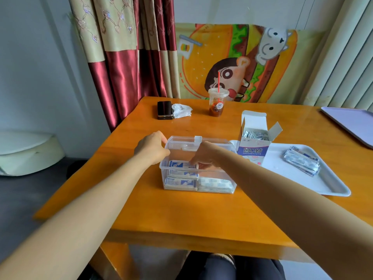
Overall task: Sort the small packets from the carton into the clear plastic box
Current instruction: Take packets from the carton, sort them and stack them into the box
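Inside the clear plastic box (220,172), right hand (203,155) pinches packets (181,164), best laid flat; left hand (151,147) grips the rim

clear box (217,173) opening blocked: left hand (152,147) grips its left rim, right hand (204,156) inside among packets (181,183). carton (253,151) stands just right, on tray (334,191). tabletop (181,216) before the box lies open.

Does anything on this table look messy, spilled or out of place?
Nothing is spilled or broken. Only small untidiness: a crumpled tissue lies beside the small black device, and loose packets sit in a skewed heap on the white tray.
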Available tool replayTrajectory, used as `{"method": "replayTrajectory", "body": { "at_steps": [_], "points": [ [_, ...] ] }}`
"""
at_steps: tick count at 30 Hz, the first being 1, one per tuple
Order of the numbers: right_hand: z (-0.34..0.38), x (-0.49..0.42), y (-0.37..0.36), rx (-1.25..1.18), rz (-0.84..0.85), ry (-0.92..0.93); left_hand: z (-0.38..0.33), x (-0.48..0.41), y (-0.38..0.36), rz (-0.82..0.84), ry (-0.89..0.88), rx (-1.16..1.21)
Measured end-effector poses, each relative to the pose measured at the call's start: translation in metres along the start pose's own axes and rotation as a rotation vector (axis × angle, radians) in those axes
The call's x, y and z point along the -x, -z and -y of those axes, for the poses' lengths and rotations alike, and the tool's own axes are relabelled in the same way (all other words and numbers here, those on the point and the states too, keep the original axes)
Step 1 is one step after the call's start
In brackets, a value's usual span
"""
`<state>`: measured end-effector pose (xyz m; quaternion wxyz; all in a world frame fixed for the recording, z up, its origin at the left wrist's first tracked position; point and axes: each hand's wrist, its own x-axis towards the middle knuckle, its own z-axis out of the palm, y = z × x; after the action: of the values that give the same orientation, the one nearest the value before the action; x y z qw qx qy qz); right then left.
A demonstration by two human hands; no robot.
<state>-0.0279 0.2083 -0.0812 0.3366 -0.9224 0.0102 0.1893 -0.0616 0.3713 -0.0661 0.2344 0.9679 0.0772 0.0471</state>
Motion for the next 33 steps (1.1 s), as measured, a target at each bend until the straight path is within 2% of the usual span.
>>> {"method": "replayTrajectory", "body": {
  "at_steps": [6,11,18,22,27,30,33],
  "points": [
    [-0.009,0.016,0.016,-0.082,-0.012,-0.022,0.0,0.002,-0.001,-0.009,-0.008,0.002],
    [-0.005,0.012,0.007,-0.1,0.091,-0.04,0.001,0.005,-0.001,-0.017,-0.017,0.018],
    [-0.007,0.01,0.013,-0.026,0.119,0.01,0.0,0.012,0.004,-0.035,-0.024,-0.03],
    [-0.003,0.027,0.03,0.004,0.099,0.176,-0.012,0.018,0.016,-0.119,-0.087,-0.03],
    [-0.023,0.055,0.064,-0.161,0.041,0.514,-0.064,0.035,0.016,-0.198,-0.286,0.121],
    [-0.055,0.07,0.091,-0.238,-0.066,0.598,-0.107,0.049,0.0,-0.199,-0.4,0.202],
    [-0.101,0.083,0.121,-0.274,-0.202,0.594,-0.154,0.058,-0.028,-0.183,-0.492,0.264]
  ]
}}
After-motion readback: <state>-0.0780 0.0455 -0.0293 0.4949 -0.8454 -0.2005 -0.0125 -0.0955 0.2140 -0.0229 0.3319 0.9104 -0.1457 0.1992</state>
